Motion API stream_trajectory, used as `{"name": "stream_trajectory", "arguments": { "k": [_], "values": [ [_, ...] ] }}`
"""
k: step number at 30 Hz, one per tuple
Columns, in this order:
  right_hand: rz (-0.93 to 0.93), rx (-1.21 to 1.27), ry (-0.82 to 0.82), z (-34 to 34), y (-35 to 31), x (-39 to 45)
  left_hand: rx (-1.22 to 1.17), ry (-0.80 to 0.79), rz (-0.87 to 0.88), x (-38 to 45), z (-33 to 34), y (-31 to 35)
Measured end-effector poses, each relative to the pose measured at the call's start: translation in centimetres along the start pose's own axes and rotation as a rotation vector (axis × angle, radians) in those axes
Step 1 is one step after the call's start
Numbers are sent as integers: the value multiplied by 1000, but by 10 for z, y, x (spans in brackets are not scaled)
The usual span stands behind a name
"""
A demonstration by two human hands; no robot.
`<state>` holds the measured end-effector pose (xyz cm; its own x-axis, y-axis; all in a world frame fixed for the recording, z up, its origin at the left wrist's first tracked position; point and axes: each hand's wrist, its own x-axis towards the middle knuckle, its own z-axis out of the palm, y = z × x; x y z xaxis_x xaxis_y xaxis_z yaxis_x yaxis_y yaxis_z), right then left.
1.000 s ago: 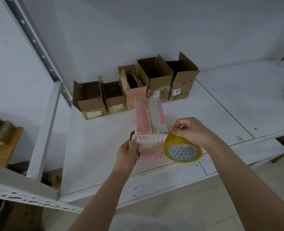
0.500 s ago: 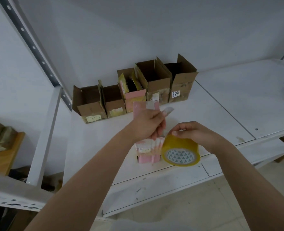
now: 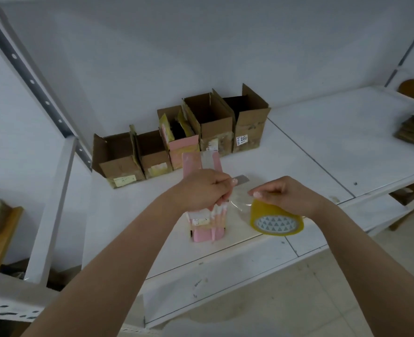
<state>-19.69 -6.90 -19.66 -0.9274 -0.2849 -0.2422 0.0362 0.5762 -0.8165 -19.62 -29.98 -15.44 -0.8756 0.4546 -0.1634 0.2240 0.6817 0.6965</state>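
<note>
The pink box (image 3: 191, 164) stands upright on the white shelf (image 3: 334, 142), close to its front edge and a little left of centre in my feed. A strip of clear tape already runs over its top face, so I judge the sealing mostly done. From the box a loose stretch of tape (image 3: 240, 203) leads across to the yellow tape roll (image 3: 276, 221), which sits tilted just to the box's right at the shelf edge.

My left hand (image 3: 201, 190) hovers over the box with its fingers curled tight around a cutter. Only the grey blade (image 3: 241, 179) shows, poking out to the right above the tape. My right hand (image 3: 289, 197) is clamped on the top of the roll, thumb and fingertips pinching it and holding the stretch taut. The two hands are near each other but not touching.

What I reckon is left: slice the tape free of the roll, then smooth the loose end down the side of the box. I cannot tell whether the blade is touching the tape yet.

By my count there is one pink box, one roll and one cutter. Five open cartons (image 3: 210, 122) stand in a row against the back wall. One stack of flattened cardboard (image 3: 413, 132) lies at the far right.
</note>
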Motion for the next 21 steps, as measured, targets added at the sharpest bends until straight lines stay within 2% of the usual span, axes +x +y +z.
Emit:
{"name": "stream_trajectory", "arguments": {
  "k": [2, 6, 11, 14, 16, 18, 21],
  "values": [
    [5, 19, 2, -4, -2, -6, 194, -73, -2, 0, -4, 7],
    [-6, -90, 111, -4, -7, -13, 402, -165, -73, 8, -4, 26],
    [-14, -186, 222, 3, -15, -21, 640, -183, -152, 20, 8, 40],
    [-11, -114, 252, 3, -12, -23, 713, -169, -159, 21, 11, 41],
    [22, -21, 266, -2, -5, -24, 646, -160, -139, 20, 8, 36],
    [69, 26, 270, -6, 5, -27, 418, -118, -146, 15, 3, 27],
    [127, 54, 258, -7, 17, -28, 82, 118, -170, 7, 3, 16]
  ]
}}
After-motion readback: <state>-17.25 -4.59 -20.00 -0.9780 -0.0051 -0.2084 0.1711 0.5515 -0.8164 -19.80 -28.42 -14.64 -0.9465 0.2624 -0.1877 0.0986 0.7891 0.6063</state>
